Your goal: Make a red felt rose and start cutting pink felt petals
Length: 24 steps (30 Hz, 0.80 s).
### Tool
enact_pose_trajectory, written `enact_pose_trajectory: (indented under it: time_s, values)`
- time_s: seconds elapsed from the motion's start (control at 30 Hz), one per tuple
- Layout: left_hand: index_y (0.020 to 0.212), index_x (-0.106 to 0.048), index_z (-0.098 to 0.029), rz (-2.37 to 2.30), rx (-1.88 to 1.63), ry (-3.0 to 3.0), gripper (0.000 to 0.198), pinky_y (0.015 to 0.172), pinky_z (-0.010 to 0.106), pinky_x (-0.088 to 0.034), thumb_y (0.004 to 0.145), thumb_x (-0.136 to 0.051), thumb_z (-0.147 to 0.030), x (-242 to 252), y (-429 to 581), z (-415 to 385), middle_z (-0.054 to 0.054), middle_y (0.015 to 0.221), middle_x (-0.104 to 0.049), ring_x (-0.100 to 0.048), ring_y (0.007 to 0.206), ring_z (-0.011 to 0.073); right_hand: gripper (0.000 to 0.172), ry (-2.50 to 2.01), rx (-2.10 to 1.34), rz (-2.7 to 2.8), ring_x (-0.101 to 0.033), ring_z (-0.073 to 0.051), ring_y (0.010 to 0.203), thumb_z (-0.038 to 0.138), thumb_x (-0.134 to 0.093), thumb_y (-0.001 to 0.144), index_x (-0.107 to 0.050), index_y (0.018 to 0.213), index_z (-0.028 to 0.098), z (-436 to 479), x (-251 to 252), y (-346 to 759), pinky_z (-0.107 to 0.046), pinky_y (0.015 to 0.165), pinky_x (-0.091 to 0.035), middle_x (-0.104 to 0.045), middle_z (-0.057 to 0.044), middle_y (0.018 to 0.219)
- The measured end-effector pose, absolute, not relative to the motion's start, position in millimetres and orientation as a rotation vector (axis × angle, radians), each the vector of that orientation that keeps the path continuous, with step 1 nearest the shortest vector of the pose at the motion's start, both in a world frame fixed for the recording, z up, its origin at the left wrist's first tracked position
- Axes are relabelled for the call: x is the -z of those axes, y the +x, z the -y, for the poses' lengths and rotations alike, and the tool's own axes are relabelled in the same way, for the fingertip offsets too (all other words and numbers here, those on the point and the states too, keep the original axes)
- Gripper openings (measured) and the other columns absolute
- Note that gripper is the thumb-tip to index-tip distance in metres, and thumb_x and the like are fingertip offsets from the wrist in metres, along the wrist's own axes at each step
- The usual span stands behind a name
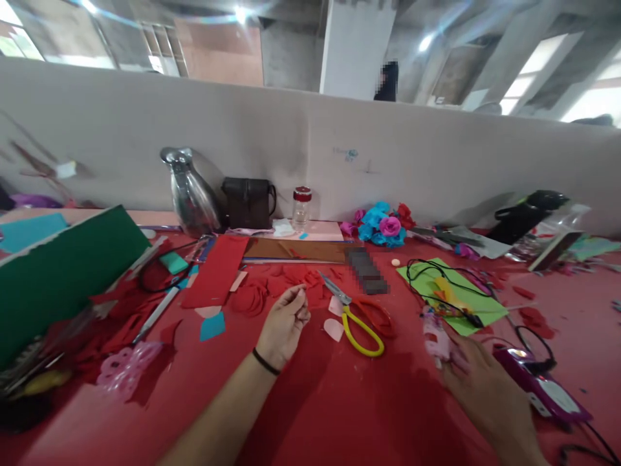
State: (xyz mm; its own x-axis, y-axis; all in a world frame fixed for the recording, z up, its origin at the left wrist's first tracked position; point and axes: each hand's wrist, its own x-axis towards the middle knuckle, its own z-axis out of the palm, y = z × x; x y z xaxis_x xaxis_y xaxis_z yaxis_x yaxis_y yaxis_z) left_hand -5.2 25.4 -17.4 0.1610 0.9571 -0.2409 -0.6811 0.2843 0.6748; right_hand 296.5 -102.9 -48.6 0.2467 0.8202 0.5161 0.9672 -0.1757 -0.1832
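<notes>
My left hand [285, 323], with a dark band at the wrist, is raised over the red table with thumb and fingertips pinched together. Whatever lies in that pinch is too small or hidden to make out. To its right rest scissors [361, 330] with one yellow and one red handle, blades pointing away. Cut pink paper petals [333, 329] lie by the blades, and red petals [250, 298] are piled beyond the left hand. My right hand [478, 378] is around a pink glue gun [436, 338], fingers partly blurred, beside a green sheet [466, 294].
A purple power strip [546, 388] with black cords lies at the right. Blue and pink paper flowers [383, 223], a glass jar [301, 210], a dark bag [249, 204] and a steel jug [191, 194] stand along the partition [242, 136]. A green board [72, 272] leans at the left.
</notes>
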Motion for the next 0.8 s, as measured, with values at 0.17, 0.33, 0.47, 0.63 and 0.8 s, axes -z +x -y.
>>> enact_pose_trajectory:
  time_s: [0.17, 0.33, 0.47, 0.63, 0.8]
  values:
    - [0.080, -0.063, -0.013, -0.735, -1.256, 0.475, 0.032, 0.048, 0.016, -0.031, 0.054, -0.080, -0.020, 15, -3, -23, -0.006, 0.058, -0.049, -0.036, 0.047, 0.0020, 0.033, -1.731, 0.091, 1.575, -0.068, -0.025, 0.077, 0.041, -0.047, 0.086, -0.067, 0.100, 0.018, 89, 21, 241, -0.031, 0.064, -0.053, -0.071, -0.012, 0.085]
    - [0.080, -0.065, -0.014, -0.820, -1.347, 0.532, 0.032, 0.049, 0.018, -0.029, 0.052, -0.078, -0.020, 12, -1, -22, -0.004, 0.065, -0.052, -0.035, 0.050, 0.0029, 0.032, -1.515, -0.159, 1.646, -0.070, -0.021, 0.072, 0.046, -0.053, 0.086, -0.067, 0.098, 0.021, 74, 8, 181, -0.027, 0.061, -0.056, -0.073, -0.007, 0.083]
    - [0.089, -0.065, -0.015, -0.870, -1.348, 0.595, 0.034, 0.052, 0.019, -0.030, 0.058, -0.073, -0.022, 13, 1, -21, -0.005, 0.062, -0.049, -0.037, 0.054, 0.0057, 0.033, -1.387, -0.283, 1.609, -0.070, -0.022, 0.083, 0.043, -0.055, 0.086, -0.065, 0.105, 0.018, 65, 9, 160, -0.028, 0.067, -0.057, -0.072, -0.011, 0.094]
    - [0.095, -0.067, -0.014, -0.971, -1.346, 0.734, 0.033, 0.057, 0.022, -0.032, 0.064, -0.067, -0.026, 13, 1, -18, -0.003, 0.065, -0.051, -0.039, 0.058, 0.0081, 0.018, -1.349, -0.286, 1.637, -0.067, -0.019, 0.074, 0.035, -0.055, 0.087, -0.064, 0.094, 0.021, 58, 14, 152, -0.026, 0.064, -0.054, -0.069, -0.006, 0.082]
    - [0.096, -0.069, -0.014, -1.076, -1.344, 0.868, 0.033, 0.058, 0.023, -0.033, 0.067, -0.063, -0.028, 9, 0, -16, -0.001, 0.067, -0.056, -0.041, 0.060, 0.0102, 0.017, -1.299, -0.301, 1.674, -0.065, -0.018, 0.073, 0.026, -0.052, 0.089, -0.059, 0.103, 0.022, 51, 19, 147, -0.028, 0.064, -0.053, -0.066, -0.005, 0.083]
